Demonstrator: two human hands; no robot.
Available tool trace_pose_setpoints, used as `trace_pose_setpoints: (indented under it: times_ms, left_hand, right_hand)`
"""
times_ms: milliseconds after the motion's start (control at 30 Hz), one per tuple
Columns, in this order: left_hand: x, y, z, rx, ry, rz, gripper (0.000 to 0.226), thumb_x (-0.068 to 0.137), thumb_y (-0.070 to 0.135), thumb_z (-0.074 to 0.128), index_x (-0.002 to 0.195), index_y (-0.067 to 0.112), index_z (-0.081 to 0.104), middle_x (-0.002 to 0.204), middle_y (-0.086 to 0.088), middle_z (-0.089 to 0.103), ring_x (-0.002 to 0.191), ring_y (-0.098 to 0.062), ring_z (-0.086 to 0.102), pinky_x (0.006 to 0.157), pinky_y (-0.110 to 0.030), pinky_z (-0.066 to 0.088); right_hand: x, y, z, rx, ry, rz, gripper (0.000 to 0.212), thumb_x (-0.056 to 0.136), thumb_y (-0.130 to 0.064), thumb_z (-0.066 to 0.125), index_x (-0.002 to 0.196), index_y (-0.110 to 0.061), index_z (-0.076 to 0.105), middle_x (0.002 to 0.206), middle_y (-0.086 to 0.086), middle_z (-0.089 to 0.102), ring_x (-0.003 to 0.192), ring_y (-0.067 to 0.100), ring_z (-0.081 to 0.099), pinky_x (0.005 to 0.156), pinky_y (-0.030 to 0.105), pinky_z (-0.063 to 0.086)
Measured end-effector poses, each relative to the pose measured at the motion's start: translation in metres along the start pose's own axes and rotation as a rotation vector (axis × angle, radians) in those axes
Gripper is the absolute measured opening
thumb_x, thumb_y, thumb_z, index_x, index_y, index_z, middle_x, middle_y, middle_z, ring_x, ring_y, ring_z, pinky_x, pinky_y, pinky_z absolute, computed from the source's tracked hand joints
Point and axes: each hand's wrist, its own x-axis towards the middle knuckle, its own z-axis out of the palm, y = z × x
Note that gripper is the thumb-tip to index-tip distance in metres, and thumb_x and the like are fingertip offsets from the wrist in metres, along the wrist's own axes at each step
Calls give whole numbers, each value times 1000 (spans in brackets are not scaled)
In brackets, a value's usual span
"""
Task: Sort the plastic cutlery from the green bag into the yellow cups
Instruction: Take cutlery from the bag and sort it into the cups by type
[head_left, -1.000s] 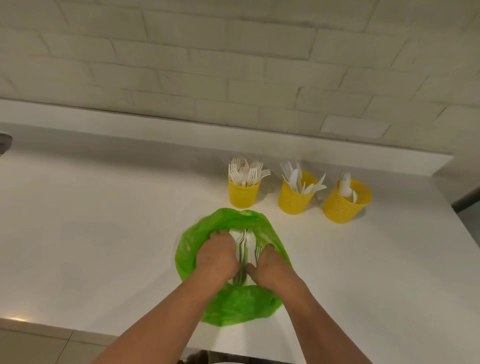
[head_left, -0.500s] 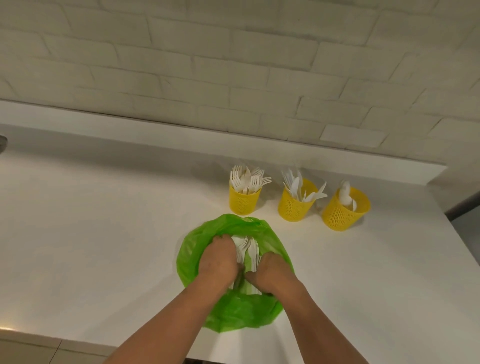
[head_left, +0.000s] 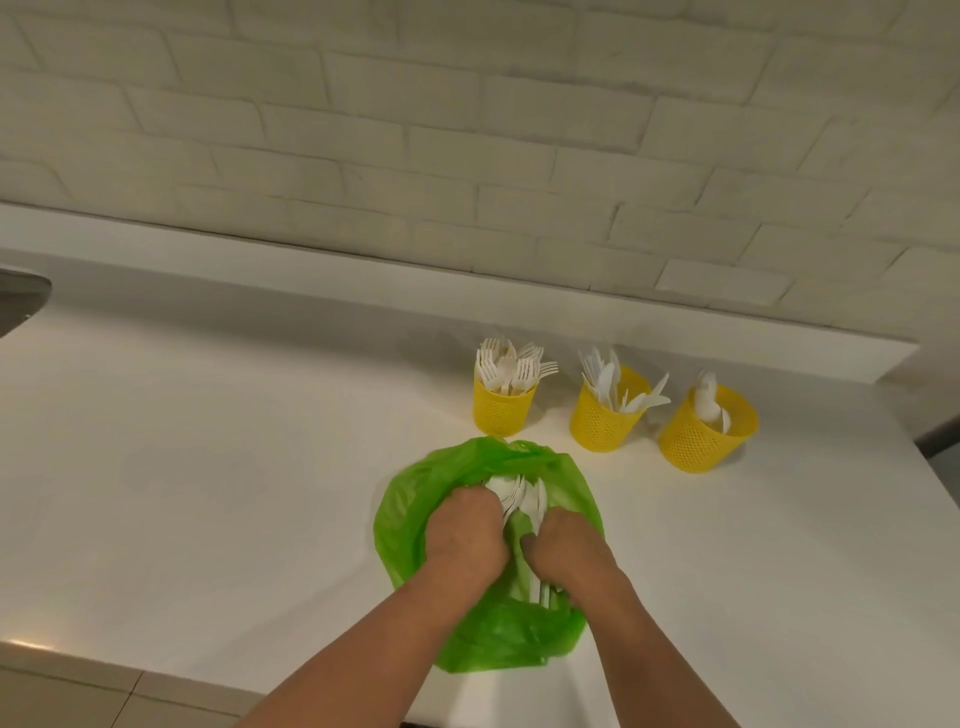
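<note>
Green, crinkly bag on the smooth white counter: my left hand and right hand both curl tight around the white plastic cutlery inside it, near three perforated yellow cups.

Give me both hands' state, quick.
Left hand: curled, gripping the white cutlery in the green bag.
Right hand: curled, gripping the same cutlery.

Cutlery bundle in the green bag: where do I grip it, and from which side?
Grip the cutlery bundle around its handles, coming down from above. It lies flat in the green bag, heads toward the yellow cups, handles parallel and nearest you.
</note>
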Motion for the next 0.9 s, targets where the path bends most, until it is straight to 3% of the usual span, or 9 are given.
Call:
trace_pose_setpoints:
  times_ms: [100,200,300,433,567,700,767,900]
  left_hand:
    - [1,2,3,-8,42,-26,33,86,17,71,117,11,61,115,-8,68,103,-25,70,79,-34,56]
    - [1,4,4,16,49,-20,23,90,14,65,113,11,64,114,-9,67,100,-24,70,74,-32,54]
    - [2,2,7,28,55,-3,17,92,12,60,108,12,65,109,-9,67,95,-23,69,65,-29,48]
    - [4,0,8,-39,85,-14,14,94,13,58,108,13,62,105,-5,69,90,-21,70,64,-29,49]
    - [4,-4,6,-171,119,-14,25,98,33,52,111,12,59,107,-6,71,93,-24,71,66,-30,47]
    - [9,-11,0,-321,113,-44,22,99,32,46,104,13,56,98,-8,67,87,-29,66,68,-33,45]
    - [11,-14,-3,-389,78,-60,23,98,32,44,102,13,57,92,-5,62,84,-28,62,70,-35,46]
    - [12,-18,-12,-570,-37,-63,22,96,28,46,87,14,60,78,-2,59,70,-21,55,61,-34,40]
  right_hand:
    - [-1,-3,4,17,37,-7,35,97,-37,52,115,-9,64,118,10,68,109,27,66,80,29,49]
    - [-2,-6,8,73,41,-5,39,95,-41,46,117,-11,59,118,9,68,107,28,66,88,34,53]
    - [-4,-10,7,94,57,8,38,97,-37,43,123,-11,51,117,7,65,106,28,64,85,35,49]
    - [-4,-13,6,147,97,-35,34,100,-33,43,124,-10,45,114,7,65,101,26,65,78,34,48]
    - [-5,-10,0,266,76,-95,25,102,-26,43,122,-11,44,113,9,65,98,28,65,84,39,54]
    - [-3,-5,-3,382,38,-184,19,104,-26,40,122,-20,45,104,4,60,88,25,65,87,48,58]
    - [-4,-4,-6,494,37,-197,13,105,-28,40,115,-21,47,92,1,57,79,20,60,82,47,59]
    - [-10,-5,-15,892,-49,-132,16,108,-31,43,108,-16,50,70,4,44,51,15,44,53,36,53]
